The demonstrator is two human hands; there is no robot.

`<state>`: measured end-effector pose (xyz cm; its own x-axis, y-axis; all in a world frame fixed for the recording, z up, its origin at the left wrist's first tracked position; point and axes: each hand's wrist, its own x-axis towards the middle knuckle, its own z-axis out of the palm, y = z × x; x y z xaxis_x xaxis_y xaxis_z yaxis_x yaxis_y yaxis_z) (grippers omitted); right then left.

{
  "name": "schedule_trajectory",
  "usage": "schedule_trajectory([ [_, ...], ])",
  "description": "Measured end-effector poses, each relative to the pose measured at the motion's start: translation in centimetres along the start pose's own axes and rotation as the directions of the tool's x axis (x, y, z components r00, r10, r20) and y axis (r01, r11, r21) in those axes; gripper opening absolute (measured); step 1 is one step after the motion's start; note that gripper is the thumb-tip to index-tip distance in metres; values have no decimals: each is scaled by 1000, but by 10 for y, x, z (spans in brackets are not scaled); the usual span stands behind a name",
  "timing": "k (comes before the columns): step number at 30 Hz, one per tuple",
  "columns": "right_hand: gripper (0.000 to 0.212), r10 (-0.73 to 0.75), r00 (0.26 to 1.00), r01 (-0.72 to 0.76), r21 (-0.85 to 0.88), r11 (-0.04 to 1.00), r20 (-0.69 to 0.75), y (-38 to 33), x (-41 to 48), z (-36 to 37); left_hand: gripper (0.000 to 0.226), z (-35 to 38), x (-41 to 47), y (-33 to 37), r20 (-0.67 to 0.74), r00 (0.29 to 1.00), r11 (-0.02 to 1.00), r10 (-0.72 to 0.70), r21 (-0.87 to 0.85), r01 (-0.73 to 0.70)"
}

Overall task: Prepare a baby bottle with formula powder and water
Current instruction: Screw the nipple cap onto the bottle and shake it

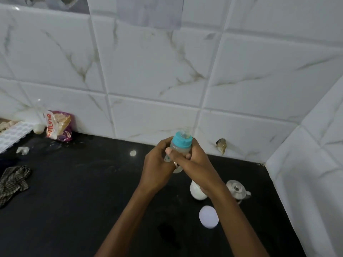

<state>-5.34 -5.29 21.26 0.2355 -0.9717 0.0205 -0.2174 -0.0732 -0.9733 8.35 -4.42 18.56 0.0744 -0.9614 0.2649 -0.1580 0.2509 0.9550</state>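
A clear baby bottle [181, 147] with a teal screw ring and nipple on top is held upright above the black counter [83, 191]. My left hand [158, 164] grips its left side, fingers curled round it. My right hand [196, 162] wraps the right side, thumb pressed across the front. A metal spoon [176, 168] sticks out below, between my palms. A white container [196, 191] of powder stands open on the counter beneath my right wrist, and its round white lid [208, 217] lies nearer to me.
A small steel kettle [238, 190] sits right of the container near the corner wall. A purple food packet [59, 127], a white tray [13, 136] and a crumpled checked cloth [13, 180] are at the left. Tiled walls close the back and right.
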Motion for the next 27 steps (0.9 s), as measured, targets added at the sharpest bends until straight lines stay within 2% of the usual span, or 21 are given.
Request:
schedule_trajectory([
  [3, 47, 81, 997, -80, 57, 995, -11, 14, -9, 1, 57, 0, -12, -5, 37, 999, 999, -26, 33, 25],
  [6, 43, 117, 993, -117, -25, 993, -14, 23, -13, -5, 74, -4, -23, -12, 131, 986, 994, -107, 28, 104],
  [8, 45, 118, 993, -120, -68, 990, -31, 23, -13, -13, 83, -9, -28, -15, 135, 980, 989, -149, 27, 147],
  [10, 44, 75, 991, -77, -18, 997, -107, 22, -10, -23, 77, -14, -33, -14, 85, 983, 987, -160, 22, 159],
  [13, 30, 29, 969, 31, 234, 972, -246, 17, -7, -29, 50, -21, -36, -12, -25, 983, 983, -180, -50, 179],
  [14, 32, 18, 965, 52, 258, 965, -262, 20, -7, -27, 42, -22, -37, -12, -56, 979, 978, -196, -85, 191],
  [15, 39, 10, 969, 48, 226, 973, -247, 24, -8, -25, 36, -22, -38, -12, -85, 973, 972, -215, -118, 204],
  [17, 57, 29, 995, -23, 63, 998, -99, 34, -13, -18, 30, -21, -40, -12, -119, 963, 961, -240, -166, 219],
  [18, 61, 30, 998, -27, 42, 999, -55, 37, -15, -17, 29, -21, -40, -11, -125, 961, 958, -246, -182, 221],
  [19, 62, 21, 998, -14, 103, 995, -62, 38, -14, -19, 29, -20, -40, -10, -127, 960, 955, -249, -197, 222],
  [20, 62, 14, 993, 14, 236, 972, -116, 36, -13, -21, 29, -20, -40, -9, -130, 959, 952, -253, -211, 223],
  [22, 60, 27, 971, 99, 505, 857, -237, 28, -12, -25, 33, -20, -40, -7, -141, 957, 950, -253, -226, 218],
  [23, 54, 21, 965, 130, 550, 825, -260, 26, -12, -25, 36, -20, -39, -6, -142, 958, 951, -249, -222, 214],
  [25, 44, -13, 987, 86, 456, 886, -161, 22, -13, -19, 43, -21, -38, -6, -144, 958, 953, -248, -216, 214],
  [27, 48, 0, 1000, 10, 314, 949, -29, 24, -15, -14, 44, -22, -38, -7, -147, 958, 953, -247, -215, 213],
])
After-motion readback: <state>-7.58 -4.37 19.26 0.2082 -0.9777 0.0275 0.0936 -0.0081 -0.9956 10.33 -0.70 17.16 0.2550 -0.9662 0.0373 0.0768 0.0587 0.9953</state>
